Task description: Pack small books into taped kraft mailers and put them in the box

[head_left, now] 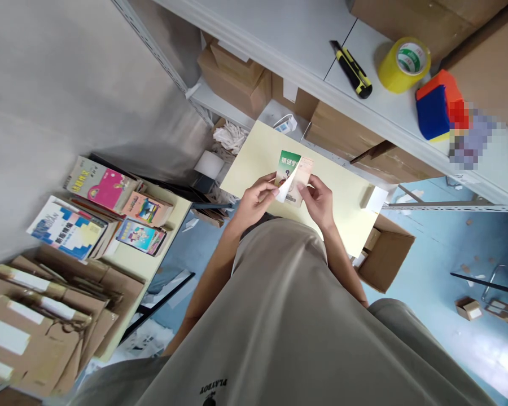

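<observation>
A small paperback book (pixel 289 163) with a green cover is held between my two hands above a pale yellow table (pixel 254 152). Its front cover is partly lifted and curls back, showing a pinkish page (pixel 303 175) beneath. My left hand (pixel 258 198) pinches the lower left corner of the lifted cover between thumb and fingers. On the other side, my right hand (pixel 317 200) grips the book's right edge, thumb on top. The fingers under the book are hidden.
A shelf above carries a utility knife (pixel 352 70), yellow tape (pixel 404 65) and a tape dispenser (pixel 438 107). Book stacks (pixel 105 186) and flattened cardboard (pixel 46 321) lie on a side table to the left. An open carton (pixel 387 254) stands right of the table.
</observation>
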{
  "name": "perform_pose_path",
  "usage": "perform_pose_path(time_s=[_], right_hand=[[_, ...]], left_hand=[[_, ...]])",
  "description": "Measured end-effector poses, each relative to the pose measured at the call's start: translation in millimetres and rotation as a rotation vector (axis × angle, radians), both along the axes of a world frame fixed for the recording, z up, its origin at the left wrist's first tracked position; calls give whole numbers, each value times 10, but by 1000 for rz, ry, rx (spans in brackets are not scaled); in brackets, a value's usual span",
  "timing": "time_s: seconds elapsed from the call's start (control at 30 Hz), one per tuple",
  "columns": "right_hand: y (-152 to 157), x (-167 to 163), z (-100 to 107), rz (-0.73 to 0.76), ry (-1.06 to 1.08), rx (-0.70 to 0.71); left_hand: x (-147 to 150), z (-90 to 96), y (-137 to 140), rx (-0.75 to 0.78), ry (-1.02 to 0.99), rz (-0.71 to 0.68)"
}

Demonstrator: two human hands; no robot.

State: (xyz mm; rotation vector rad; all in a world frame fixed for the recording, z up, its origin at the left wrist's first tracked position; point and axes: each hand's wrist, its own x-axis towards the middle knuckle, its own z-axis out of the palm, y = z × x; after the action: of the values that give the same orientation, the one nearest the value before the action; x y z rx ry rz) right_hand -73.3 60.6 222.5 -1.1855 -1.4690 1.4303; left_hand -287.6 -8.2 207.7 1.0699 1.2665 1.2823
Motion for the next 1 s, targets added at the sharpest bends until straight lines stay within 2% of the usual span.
perform_pose_path(time_s=[0.17,0.23,0.4,0.8,0.9,1.0], right_hand=[[77,143,-15,-81,8,2],[87,167,8,-71,20,-5],[89,139,57,-68,57,-19],[76,86,78,-31,74,-51],[74,58,19,-57,112,-102],[70,-26,-82,-59,141,-173]], left_hand=[[-303,-131,1,-81,-25,306],[-384,-190,-12,-113,-30,367],[-394,-228,-56,-149,-48,392],[-378,-69,-101,-153,-14,393],[-324,33,-135,-154,-8,336],[-242,119,-168,-159,13,202]])
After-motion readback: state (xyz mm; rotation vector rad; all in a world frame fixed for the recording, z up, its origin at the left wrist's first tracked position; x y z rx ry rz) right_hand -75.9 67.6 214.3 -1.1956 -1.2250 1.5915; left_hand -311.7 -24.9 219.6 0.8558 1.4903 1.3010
